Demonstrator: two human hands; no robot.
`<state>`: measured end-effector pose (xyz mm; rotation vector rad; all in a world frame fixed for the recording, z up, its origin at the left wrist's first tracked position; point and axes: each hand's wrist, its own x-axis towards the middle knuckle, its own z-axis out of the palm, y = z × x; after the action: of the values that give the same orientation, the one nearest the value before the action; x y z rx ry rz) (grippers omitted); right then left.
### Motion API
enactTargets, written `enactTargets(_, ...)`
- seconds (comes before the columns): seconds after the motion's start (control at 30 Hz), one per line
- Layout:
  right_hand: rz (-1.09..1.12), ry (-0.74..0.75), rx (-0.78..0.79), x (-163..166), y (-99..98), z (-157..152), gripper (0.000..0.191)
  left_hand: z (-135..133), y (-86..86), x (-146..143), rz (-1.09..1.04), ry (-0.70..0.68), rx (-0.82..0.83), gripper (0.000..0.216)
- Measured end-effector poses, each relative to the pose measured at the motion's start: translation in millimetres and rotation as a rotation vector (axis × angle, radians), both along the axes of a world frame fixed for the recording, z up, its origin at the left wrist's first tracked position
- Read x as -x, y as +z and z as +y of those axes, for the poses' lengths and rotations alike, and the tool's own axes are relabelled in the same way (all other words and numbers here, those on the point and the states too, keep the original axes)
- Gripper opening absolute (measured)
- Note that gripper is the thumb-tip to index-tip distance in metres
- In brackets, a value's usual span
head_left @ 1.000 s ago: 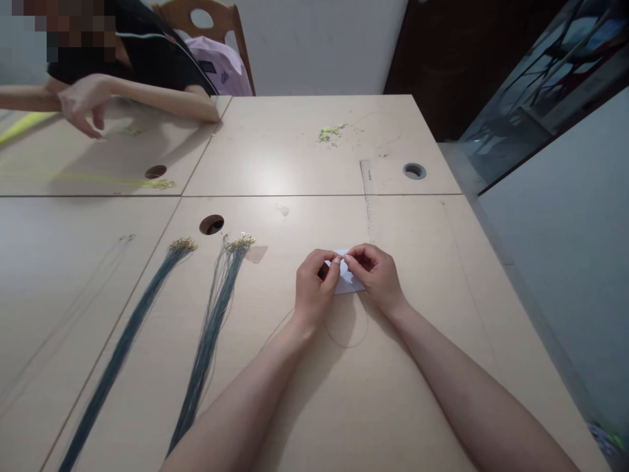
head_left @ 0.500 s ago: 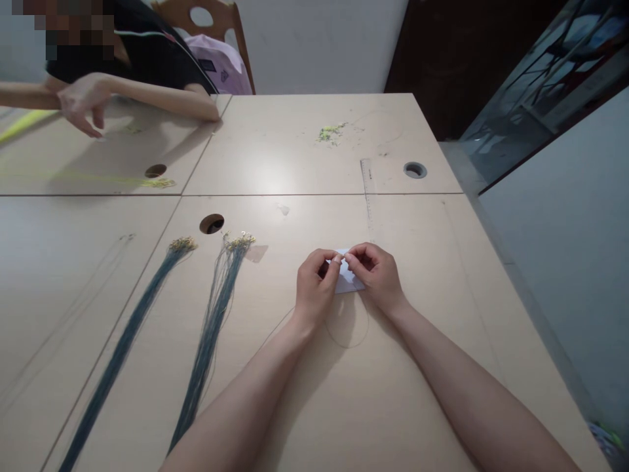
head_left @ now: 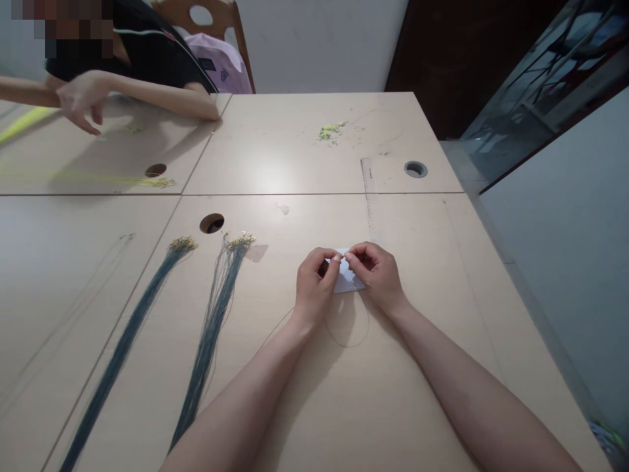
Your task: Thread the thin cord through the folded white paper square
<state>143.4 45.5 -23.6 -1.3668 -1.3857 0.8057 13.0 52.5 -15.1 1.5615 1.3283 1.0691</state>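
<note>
My left hand and my right hand meet fingertip to fingertip, each in a closed pinch. Between them shows a tiny gold piece, apparently a fishing hook; most of it is hidden by the fingers. A thin dark fishing line hangs in a loop below the hands, and a stretch of it runs out past my left forearm. Under the fingers lies a small white card. To the left, two bundles of dark green lines with gold hooks at their far ends lie on the table.
A clear ruler lies beyond my hands, near a cable hole. Yellow-green scraps are scattered farther back. Another cable hole is by the bundles. A co-worker's hand is over yellow lines at the far left.
My hands stay almost in the same place, still pinched together. A little more of the gold piece shows between the fingertips.
</note>
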Motion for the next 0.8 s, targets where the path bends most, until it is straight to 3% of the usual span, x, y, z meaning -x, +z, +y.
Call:
enactTargets(0.63,-0.051,0.027,-0.037,-0.2,2.1,-1.0,0.011,0.0,-2.1,0.3,-0.014,0.014,0.050,0.013)
enactTargets(0.8,0.000,0.021,0.018,-0.5,-0.4,-0.2,0.014,-1.2,-0.6,-0.9,-0.041,0.001,0.044,0.015)
